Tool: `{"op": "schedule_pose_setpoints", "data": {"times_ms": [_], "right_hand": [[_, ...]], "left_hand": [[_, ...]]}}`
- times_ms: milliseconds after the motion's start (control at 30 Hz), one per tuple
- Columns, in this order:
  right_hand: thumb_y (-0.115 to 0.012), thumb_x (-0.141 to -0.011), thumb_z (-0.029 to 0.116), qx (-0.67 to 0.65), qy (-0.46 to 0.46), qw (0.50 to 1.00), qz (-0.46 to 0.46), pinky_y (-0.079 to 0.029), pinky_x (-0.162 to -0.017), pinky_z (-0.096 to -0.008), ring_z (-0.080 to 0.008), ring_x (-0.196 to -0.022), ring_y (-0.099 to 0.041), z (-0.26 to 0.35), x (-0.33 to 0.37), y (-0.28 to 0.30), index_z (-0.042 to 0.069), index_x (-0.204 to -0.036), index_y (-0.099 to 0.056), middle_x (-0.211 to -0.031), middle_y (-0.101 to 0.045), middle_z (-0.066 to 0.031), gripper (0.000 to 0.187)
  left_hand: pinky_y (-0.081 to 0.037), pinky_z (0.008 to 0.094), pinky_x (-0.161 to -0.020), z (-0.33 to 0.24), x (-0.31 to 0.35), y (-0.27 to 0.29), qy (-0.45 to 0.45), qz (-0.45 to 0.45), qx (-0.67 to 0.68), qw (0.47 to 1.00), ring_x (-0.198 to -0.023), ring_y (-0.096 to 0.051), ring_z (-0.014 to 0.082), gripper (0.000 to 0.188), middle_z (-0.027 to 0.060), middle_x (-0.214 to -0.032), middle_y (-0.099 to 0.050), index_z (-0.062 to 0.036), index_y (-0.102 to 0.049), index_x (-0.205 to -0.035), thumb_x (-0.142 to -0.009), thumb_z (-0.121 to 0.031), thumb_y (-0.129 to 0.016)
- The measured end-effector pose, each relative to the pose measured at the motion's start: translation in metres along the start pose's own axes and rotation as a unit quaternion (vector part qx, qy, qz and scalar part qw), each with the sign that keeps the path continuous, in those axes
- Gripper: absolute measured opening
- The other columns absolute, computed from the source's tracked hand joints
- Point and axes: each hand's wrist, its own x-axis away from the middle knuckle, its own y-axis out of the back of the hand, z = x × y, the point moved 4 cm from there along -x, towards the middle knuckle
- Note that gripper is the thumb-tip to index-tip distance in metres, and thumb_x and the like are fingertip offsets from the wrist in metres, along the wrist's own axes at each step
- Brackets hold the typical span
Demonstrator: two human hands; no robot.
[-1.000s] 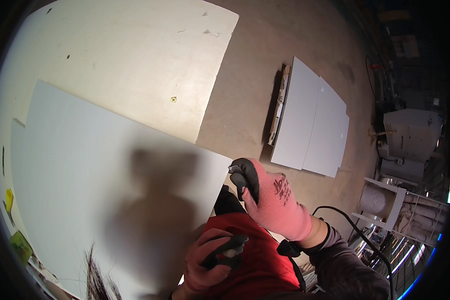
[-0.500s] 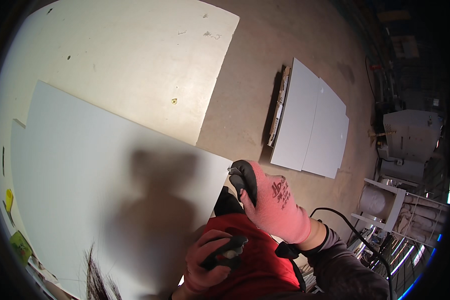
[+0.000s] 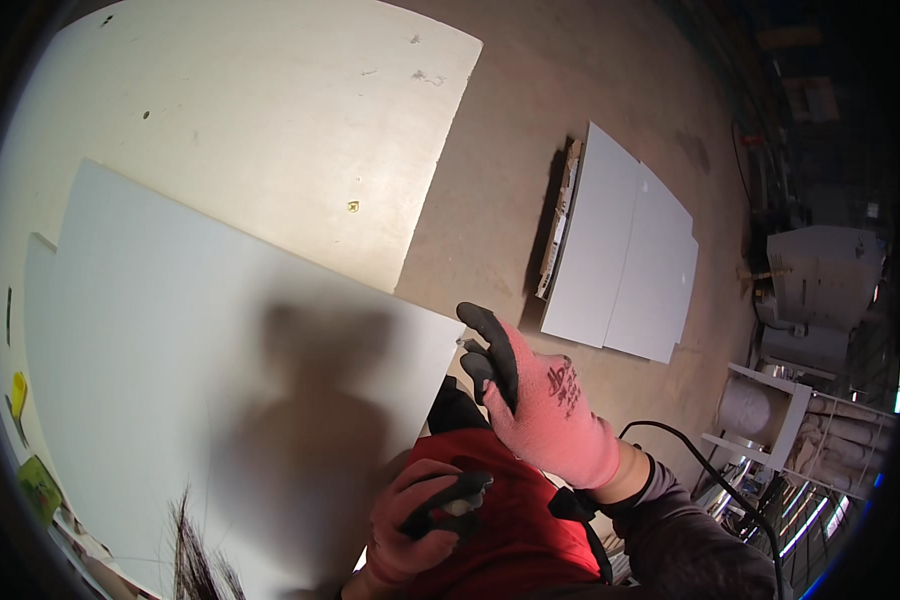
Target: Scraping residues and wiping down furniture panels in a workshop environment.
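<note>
A large pale grey panel (image 3: 160, 330) lies flat before me, with my shadow across it. My right hand (image 3: 550, 400), in a pink glove with dark palm and fingertips, is at the panel's right corner. Its index finger is stretched out and apart from the thumb. A small shiny scrap (image 3: 464, 344) shows by the thumb tip; whether it clings to the glove or the panel, I cannot tell. My left hand (image 3: 415, 520), gloved alike, is curled close to my red apron (image 3: 510, 510), around a small pale lump (image 3: 458, 507) partly hidden by its fingers.
Under the panel spreads a cream worktop (image 3: 270, 120) with a brass-coloured screw head (image 3: 353, 207). Further right, more grey panels (image 3: 620, 250) rest low above the floor. A black cable (image 3: 690, 440) and a white-framed rack (image 3: 770, 415) are at the right. A yellow item (image 3: 18, 395) lies left.
My right index finger has straightened and lifted away from the thumb, opening the pinch at the panel corner. The left hand has barely moved.
</note>
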Motion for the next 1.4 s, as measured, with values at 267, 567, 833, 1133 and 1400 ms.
{"op": "schedule_pose_setpoints", "data": {"times_ms": [267, 567, 833, 1133, 1400], "right_hand": [[-0.055, -0.079, 0.005, 0.032, 0.051, 0.998, 0.001, -0.047, -0.06, -0.0372, -0.0332, -0.069, -0.058, -0.006, -0.001, -0.001, 0.007, -0.135, -0.031, -0.08, -0.058, -0.0149, 0.06], [-0.045, -0.082, -0.002, -0.039, 0.034, 0.997, -0.049, -0.047, -0.057, -0.0283, -0.0174, -0.057, -0.057, -0.004, -0.005, 0.014, 0.006, -0.126, -0.044, -0.07, -0.057, -0.0101, 0.045], [-0.056, -0.086, 0.013, -0.422, -0.062, 0.904, -0.027, -0.037, -0.042, -0.0192, -0.0085, -0.052, -0.054, -0.008, 0.014, 0.026, -0.003, -0.121, -0.049, -0.089, -0.061, -0.0053, 0.039], [-0.067, -0.08, 0.013, -0.456, -0.079, 0.886, -0.037, -0.03, -0.036, -0.0227, -0.0082, -0.038, -0.04, 0.002, 0.075, 0.01, 0.003, -0.088, -0.056, -0.054, -0.047, 0.0, 0.017], [-0.066, -0.078, 0.003, -0.477, -0.152, 0.866, -0.004, -0.031, -0.036, -0.0246, -0.0117, -0.039, -0.042, -0.063, 0.21, 0.001, 0.004, -0.083, -0.052, -0.056, -0.047, -0.0027, 0.015]], "left_hand": [[-0.051, 0.0349, -0.063, 0.004, 0.002, -0.001, 0.004, 0.0, -0.007, 1.0, -0.074, -0.061, 0.0264, 0.058, 0.0214, -0.084, -0.062, 0.0057, -0.059, -0.097, -0.077, -0.049, -0.061], [-0.051, 0.0346, -0.071, -0.004, 0.022, 0.001, -0.051, 0.033, -0.024, 0.998, -0.085, -0.062, 0.0304, 0.053, 0.0223, -0.108, -0.057, 0.0015, -0.055, -0.114, -0.066, -0.016, -0.07], [-0.05, 0.0329, -0.086, -0.053, 0.183, 0.019, 0.087, -0.278, -0.512, 0.808, -0.111, -0.052, 0.0317, 0.061, 0.0209, -0.126, -0.047, 0.0068, -0.043, -0.126, -0.072, 0.0, -0.071], [-0.047, 0.0338, -0.075, -0.047, 0.333, 0.043, 0.078, -0.447, -0.624, 0.636, -0.094, -0.056, 0.036, 0.068, 0.0176, -0.139, -0.038, -0.0033, -0.046, -0.124, -0.062, 0.004, -0.071], [-0.04, 0.0401, -0.066, -0.034, 0.426, 0.039, 0.075, -0.465, -0.653, 0.593, -0.087, -0.057, 0.0338, 0.061, 0.0187, -0.131, -0.046, -0.0025, -0.054, -0.113, -0.054, 0.003, -0.068]]}}
